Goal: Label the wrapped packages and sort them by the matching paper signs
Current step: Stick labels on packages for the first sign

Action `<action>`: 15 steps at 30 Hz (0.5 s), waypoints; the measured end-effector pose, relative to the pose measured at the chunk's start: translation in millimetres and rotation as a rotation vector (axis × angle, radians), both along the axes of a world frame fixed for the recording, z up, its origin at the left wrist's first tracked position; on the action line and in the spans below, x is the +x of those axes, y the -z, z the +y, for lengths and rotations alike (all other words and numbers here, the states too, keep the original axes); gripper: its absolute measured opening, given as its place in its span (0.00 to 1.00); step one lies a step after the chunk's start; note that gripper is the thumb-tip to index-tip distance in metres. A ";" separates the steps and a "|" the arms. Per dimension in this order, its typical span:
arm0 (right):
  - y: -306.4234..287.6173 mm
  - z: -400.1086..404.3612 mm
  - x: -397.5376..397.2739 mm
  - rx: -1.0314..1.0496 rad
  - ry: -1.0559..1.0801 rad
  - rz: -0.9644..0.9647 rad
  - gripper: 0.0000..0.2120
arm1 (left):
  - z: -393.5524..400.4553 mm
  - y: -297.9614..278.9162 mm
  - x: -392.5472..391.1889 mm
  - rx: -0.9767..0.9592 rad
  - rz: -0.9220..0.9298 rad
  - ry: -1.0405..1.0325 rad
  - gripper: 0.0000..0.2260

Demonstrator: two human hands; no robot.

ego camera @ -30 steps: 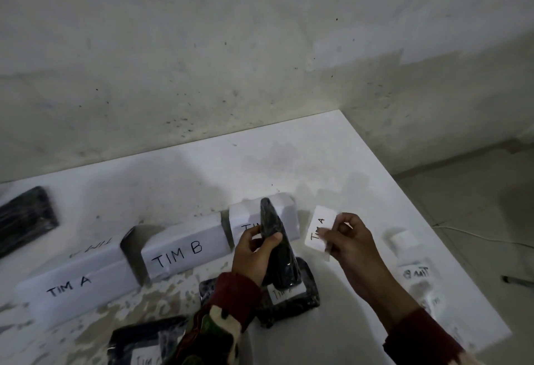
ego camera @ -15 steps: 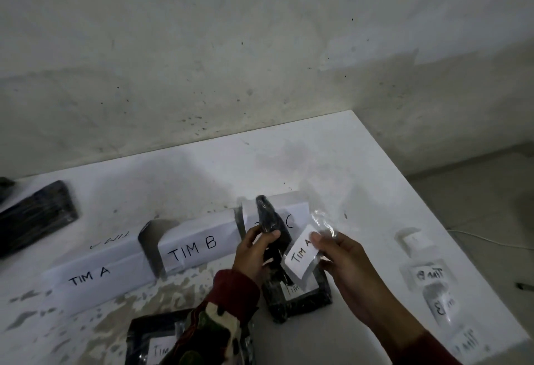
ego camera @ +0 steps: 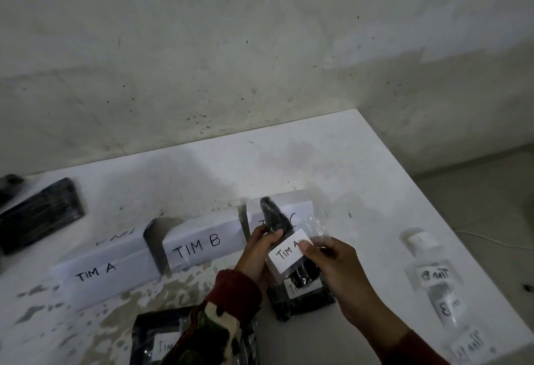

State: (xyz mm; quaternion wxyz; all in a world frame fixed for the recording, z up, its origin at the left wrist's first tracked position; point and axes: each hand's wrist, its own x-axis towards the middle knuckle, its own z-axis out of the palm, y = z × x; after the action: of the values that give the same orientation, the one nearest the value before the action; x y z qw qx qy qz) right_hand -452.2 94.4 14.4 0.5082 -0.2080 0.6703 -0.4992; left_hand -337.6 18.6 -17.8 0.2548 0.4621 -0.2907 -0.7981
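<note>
Left hand [ego camera: 258, 252] clamped around a black wrapped package [ego camera: 276, 220], held upright above the bench [ego camera: 332, 168] before the TIM C sign [ego camera: 299, 210]. Right hand [ego camera: 332, 260] pinching a white TIM A label [ego camera: 287, 253], pressed against the package's front. Labelled package [ego camera: 300, 298] lying flat beneath.

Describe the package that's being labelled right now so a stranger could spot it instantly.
Start at the white table and its row of folded paper signs; go to the rightmost sign. In front of it, the left hand holds a black wrapped package on end. Unlike the black packages lying flat, this one has the right hand pressing a white TIM A label on it.
</note>
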 end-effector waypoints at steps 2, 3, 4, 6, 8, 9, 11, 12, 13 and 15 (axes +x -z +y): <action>0.2 0.3 -0.3 0.003 0.021 -0.005 0.03 | 0.6 -2.0 -0.1 0.005 0.009 0.008 0.09; 0.3 0.4 -0.5 0.002 0.032 -0.005 0.03 | 1.3 -2.7 -0.2 0.007 0.008 0.010 0.09; 0.2 0.6 -0.7 -0.001 0.041 -0.003 0.04 | 1.8 -2.9 -0.3 0.007 0.006 0.011 0.09; -0.3 1.0 -0.7 0.001 0.053 0.010 0.05 | 3.2 -3.0 -0.6 0.013 0.008 0.012 0.08; -0.5 1.1 -0.5 0.006 0.061 0.032 0.06 | 4.3 -3.1 -1.1 0.019 0.013 0.009 0.09; -0.1 1.2 -0.7 0.006 0.065 0.041 0.07 | 4.9 -3.3 -1.5 0.021 0.014 0.007 0.09; 0.7 1.3 -1.4 0.010 0.069 0.061 0.07 | 5.6 -3.4 -2.0 0.017 0.006 0.009 0.09; 1.1 1.4 -1.7 0.012 0.068 0.074 0.07 | 5.6 -3.2 -2.2 0.014 0.003 0.011 0.09; 1.5 1.4 -1.7 0.012 0.064 0.088 0.06 | 5.7 -3.1 -2.2 0.014 0.003 0.013 0.09; 1.7 1.4 -1.2 0.007 0.053 0.117 0.05 | 4.9 -2.6 -2.7 0.022 -0.002 0.018 0.09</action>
State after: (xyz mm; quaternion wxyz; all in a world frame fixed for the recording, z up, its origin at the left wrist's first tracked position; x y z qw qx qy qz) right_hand -453.4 95.8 12.7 0.4557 -0.2171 0.7058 -0.4970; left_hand -340.3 23.5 -15.3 0.2424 0.4629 -0.2863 -0.8031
